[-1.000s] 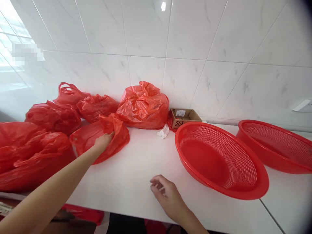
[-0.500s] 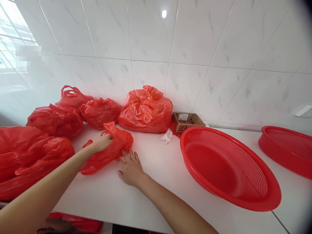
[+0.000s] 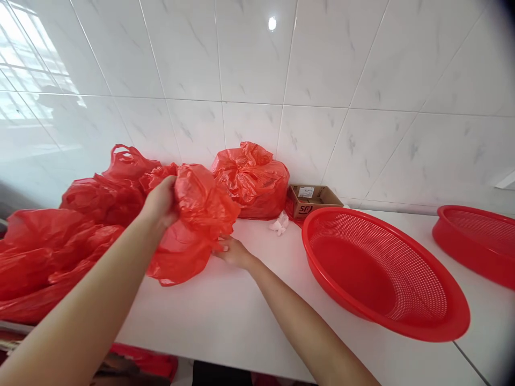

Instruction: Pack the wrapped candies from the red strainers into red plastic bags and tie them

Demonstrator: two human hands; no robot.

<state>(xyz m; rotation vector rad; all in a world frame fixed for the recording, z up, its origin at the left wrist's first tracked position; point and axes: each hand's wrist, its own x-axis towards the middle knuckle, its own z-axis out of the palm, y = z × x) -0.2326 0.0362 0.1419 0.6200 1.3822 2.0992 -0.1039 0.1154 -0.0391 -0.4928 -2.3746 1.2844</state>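
Note:
A thin red plastic bag [image 3: 187, 252] is stretched between both hands above the white table. My left hand [image 3: 161, 201] is closed on the bag's gathered upper part, which bunches out to the right of the fingers. Lower down, my right hand [image 3: 233, 251] pinches the bag's right edge, its fingertips partly covered by the film. The bag's lower end hangs loose toward the table top. Whether anything is inside the bag, I cannot tell.
Several filled red bags [image 3: 102, 198] crowd the left side. A large knotted red bag [image 3: 253, 182] sits against the tiled wall, beside a small cardboard box [image 3: 314, 201] and crumpled white tissue [image 3: 279, 223]. A red colander [image 3: 350, 279] and another red basket [image 3: 475, 246] stand right.
My left hand has lifted the bag's upper part off the table, and the bag has opened out wider. The right hand went from lying flat beside it to gripping its edge.

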